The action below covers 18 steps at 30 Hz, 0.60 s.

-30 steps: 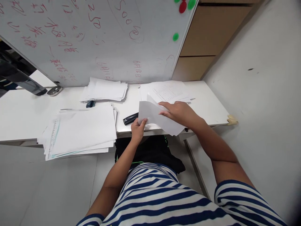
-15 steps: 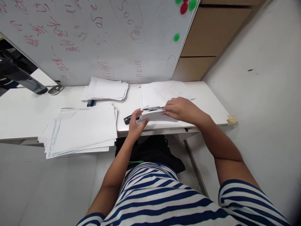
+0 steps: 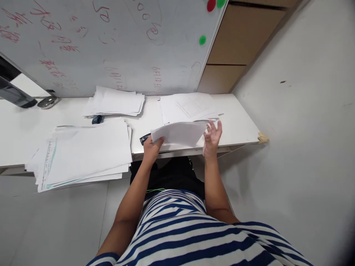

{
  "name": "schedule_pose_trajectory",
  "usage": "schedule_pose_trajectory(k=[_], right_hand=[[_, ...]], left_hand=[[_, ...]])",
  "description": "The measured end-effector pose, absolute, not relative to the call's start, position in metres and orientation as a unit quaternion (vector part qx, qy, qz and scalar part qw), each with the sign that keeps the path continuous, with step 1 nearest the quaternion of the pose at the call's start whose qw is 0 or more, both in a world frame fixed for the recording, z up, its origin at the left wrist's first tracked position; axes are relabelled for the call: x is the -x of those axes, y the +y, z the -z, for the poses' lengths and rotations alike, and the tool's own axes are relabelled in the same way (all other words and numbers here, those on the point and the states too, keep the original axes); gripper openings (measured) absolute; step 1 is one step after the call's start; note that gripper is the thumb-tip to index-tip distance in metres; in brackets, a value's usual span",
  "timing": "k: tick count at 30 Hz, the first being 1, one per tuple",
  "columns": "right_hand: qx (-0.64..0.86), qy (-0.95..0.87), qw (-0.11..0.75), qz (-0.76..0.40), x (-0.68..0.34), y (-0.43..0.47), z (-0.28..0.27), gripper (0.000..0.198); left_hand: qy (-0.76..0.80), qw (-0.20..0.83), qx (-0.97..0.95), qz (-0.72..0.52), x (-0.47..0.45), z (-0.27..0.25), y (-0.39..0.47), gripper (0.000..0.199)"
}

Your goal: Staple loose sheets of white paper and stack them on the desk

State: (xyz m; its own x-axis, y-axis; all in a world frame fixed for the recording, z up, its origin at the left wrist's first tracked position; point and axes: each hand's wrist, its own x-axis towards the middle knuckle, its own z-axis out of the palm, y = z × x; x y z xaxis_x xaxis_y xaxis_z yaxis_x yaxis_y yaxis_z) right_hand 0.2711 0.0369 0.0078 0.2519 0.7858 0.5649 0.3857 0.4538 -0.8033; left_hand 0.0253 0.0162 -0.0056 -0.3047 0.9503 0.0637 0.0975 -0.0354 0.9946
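Paper (image 3: 180,133) is apparently being steadied by the pinching left hand (image 3: 152,148) while the empty right hand (image 3: 212,138) is hovering half-spread beside it, likely needing a grip.

Your left hand (image 3: 151,149) pinches the white paper (image 3: 180,133) at its left end, over the desk (image 3: 238,129); your right hand (image 3: 212,139), fingers spread, is by the right end, contact unclear. Black tool (image 3: 144,139) partly hidden by your left. Large paper stack (image 3: 88,153) further left, whiteboard (image 3: 177,40) behind.
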Motion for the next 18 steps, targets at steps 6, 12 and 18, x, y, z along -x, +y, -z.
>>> schedule_pose_trajectory(k=[6,12,18], right_hand=[[0.509,-0.524,0.578,-0.363,-0.252,0.029,0.010,0.053],[0.573,-0.493,0.540,-0.370,-0.243,0.025,0.005,0.044],[0.581,-0.489,0.546,-0.354,-0.228,0.018,0.015,0.046]], left_hand=[[0.571,0.376,-0.463,-0.564,-0.031,0.000,0.014,0.036],[0.533,0.395,-0.531,-0.528,-0.027,-0.009,0.006,0.030],[0.584,0.347,-0.554,-0.481,-0.019,0.002,0.006,0.037]])
